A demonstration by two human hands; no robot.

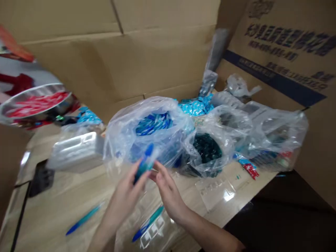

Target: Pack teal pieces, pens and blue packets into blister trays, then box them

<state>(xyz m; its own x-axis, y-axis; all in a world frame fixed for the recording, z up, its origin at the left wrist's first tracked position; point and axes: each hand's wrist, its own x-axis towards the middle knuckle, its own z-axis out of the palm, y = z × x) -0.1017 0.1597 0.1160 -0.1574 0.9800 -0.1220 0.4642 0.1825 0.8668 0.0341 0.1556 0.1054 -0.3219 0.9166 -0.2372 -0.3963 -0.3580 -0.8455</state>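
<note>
1. The left hand (128, 187) grasped a blue-teal piece (144, 165) above the table (78, 194).
2. The right hand (170, 194) was just beside it; through the blur I could not tell its grip.
3. Blue strips (154, 123) lay in an open bag (115, 134).

The left hand (128, 185) and the right hand (168, 189) are showing bare, with slender fingers and narrow, smooth-contoured wrists. Both forearms are appearing uncovered in their visible lengths, the left forearm (106, 224) tapering toward its wrist and the right forearm (210, 232) broadening toward the near right. Motion blur is softening the finger outlines and obscuring nail detail. Whether a sleeve edge is beginning at the near end of the right forearm is remaining unclear.
</note>
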